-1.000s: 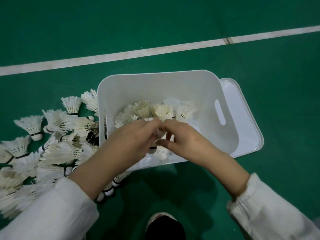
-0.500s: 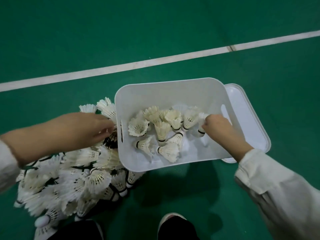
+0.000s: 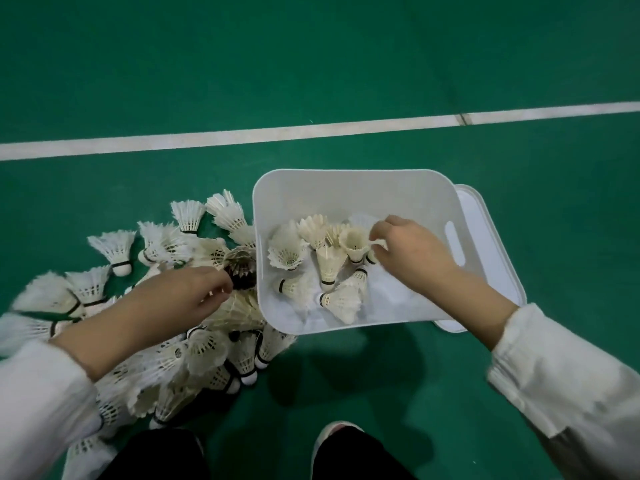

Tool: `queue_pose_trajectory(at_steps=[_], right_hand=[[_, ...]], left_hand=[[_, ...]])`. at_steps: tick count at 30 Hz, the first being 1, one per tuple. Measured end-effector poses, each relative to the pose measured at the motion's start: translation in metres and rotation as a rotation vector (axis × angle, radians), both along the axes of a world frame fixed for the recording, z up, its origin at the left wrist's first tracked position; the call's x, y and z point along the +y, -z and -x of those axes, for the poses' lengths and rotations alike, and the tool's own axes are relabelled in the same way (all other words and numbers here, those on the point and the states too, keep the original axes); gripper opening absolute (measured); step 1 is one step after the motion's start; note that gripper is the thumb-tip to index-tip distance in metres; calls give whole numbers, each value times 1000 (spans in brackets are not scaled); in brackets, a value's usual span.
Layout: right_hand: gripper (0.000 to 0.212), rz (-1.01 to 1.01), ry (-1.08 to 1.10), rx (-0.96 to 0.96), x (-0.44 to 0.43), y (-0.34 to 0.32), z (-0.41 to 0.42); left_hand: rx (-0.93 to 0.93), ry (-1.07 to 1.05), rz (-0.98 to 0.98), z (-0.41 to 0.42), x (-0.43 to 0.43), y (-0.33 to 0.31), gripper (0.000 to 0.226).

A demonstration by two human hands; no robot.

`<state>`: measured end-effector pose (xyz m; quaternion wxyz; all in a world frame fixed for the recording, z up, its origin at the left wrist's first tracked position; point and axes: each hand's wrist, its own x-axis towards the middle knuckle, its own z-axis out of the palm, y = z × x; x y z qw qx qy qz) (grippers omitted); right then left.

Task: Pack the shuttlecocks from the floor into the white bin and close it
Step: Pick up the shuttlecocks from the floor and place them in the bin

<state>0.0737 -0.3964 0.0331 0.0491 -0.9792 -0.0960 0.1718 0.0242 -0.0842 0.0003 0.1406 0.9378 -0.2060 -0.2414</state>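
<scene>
Bin (image 3: 346, 188): centre right of frame, open; a handful of shuttlecocks (image 3: 329, 268) inside, its bottom only partly covered.
Pile (image 3: 207, 351): lower left on the floor, against the bin's left wall; far larger than the packed lot.
Left hand (image 3: 183, 299): over the pile, fingertips at a dark shuttlecock (image 3: 240, 271); cannot tell the grip.
Right hand (image 3: 412, 258): inside the bin, fingers pinching one shuttlecock there.
Lid (image 3: 485, 230): right of the bin, partly beneath it; not on.
Progress: early; most packing and the closing remain.

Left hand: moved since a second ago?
Yes. The left hand came out of the white bin, where it met the right hand, and is now left of its wall, over the floor shuttlecocks.
</scene>
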Motion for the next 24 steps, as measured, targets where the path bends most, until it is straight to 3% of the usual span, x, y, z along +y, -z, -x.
queue_pose_trajectory(at_steps=[4,9,11,15,19,24], right_hand=[[22,-224,-329,-43,79,-28,20],[19,-269,-677,-26,178,-2,46],[27,-165,-670,43,205,22,48],[38,42,-452,209,234,57,45],[37,157,-396,229,247,77,48],[50,220,-484,28,268,75,49]], left_hand=[[-32,-114,58,17,15,6,16],[27,-330,33,48,68,29,13],[28,-465,64,61,89,34,11],[-63,-617,147,70,119,43,16],[-92,-534,145,44,122,58,30],[-100,-275,38,11,112,78,60]])
